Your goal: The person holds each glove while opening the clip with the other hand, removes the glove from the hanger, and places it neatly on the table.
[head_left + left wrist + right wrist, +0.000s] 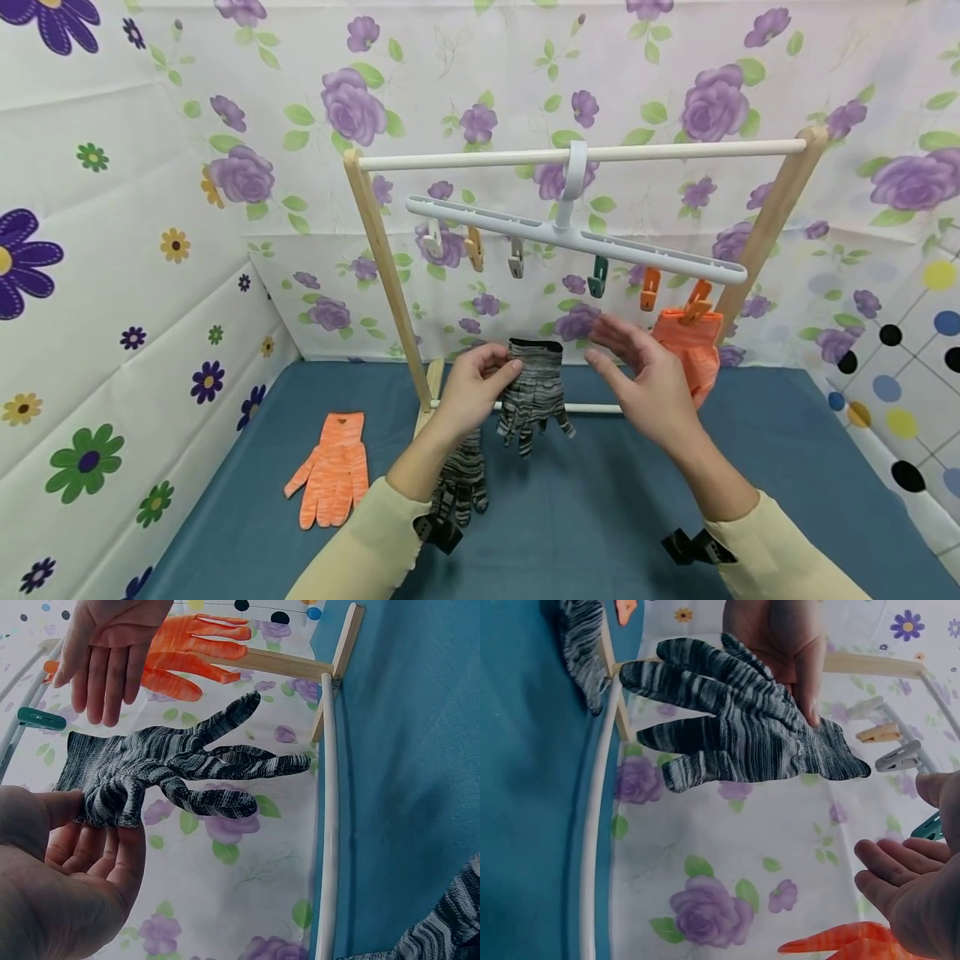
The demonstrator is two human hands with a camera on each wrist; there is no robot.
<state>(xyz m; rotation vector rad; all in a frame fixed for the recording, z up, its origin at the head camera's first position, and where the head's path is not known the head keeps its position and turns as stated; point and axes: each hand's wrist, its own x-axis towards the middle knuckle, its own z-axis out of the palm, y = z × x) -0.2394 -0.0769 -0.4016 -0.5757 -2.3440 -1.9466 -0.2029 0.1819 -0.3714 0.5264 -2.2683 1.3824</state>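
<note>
A black-and-grey striped glove (534, 387) hangs fingers down in mid-air, cuff up. The left hand (480, 383) pinches its cuff side between thumb and fingers; the left wrist view shows this glove (157, 769) held by the left hand (75, 877). To the glove's right, the right hand (645, 383) is raised with its fingers extended, touching nothing; in the right wrist view the hand (915, 877) is apart from the glove (742, 735). Above hangs a white hanger (495, 221) with several clips, among them a green clip (597, 277) and a grey clip (516, 258).
An orange glove (686, 350) hangs from an orange clip (698, 302) at the hanger's right end. The hanger hooks over the white rod (465, 160) of a wooden frame (386, 275). On the blue surface (585, 517) lie another orange glove (333, 471) and a second striped glove (463, 479).
</note>
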